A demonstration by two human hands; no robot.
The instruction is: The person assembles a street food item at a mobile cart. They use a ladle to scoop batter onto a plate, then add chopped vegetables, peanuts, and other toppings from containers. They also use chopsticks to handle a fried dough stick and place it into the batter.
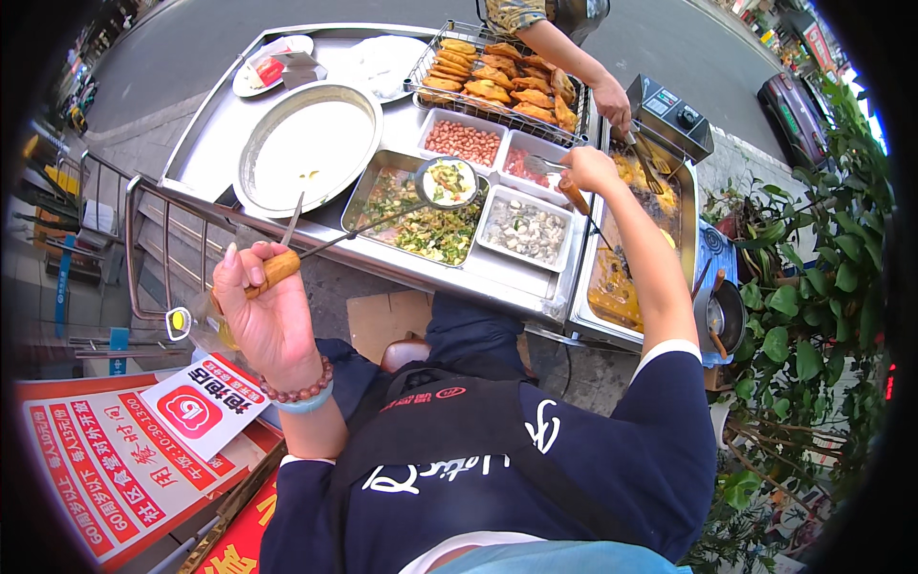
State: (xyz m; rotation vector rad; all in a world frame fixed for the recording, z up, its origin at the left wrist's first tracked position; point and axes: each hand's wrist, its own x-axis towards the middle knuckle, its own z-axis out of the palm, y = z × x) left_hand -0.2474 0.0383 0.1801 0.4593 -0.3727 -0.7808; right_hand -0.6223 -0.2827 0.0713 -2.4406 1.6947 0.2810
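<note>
My left hand (267,301) is closed around the wooden handle of a long metal ladle (448,183), whose round bowl holds batter and chopped greens above the tray of chopped vegetables (423,222). A thin metal utensil (292,221) also sticks up by the fingers of this hand. My right hand (589,172) holds a metal spoon or fork (543,164) over a white tub of pinkish diced filling (513,165). A second wooden handle (574,196) lies against that hand, its rod reaching towards the fryer. A tub of shelled oysters (529,228) sits nearer me, and a tub of peanuts (462,140) farther off.
A large batter bowl (308,147) stands left on the steel cart. Fried cakes fill a wire basket (497,79). Another person's hand (612,102) holds tongs over the oil fryer (624,287) at right. A wok (724,319) and leafy plants lie beyond it.
</note>
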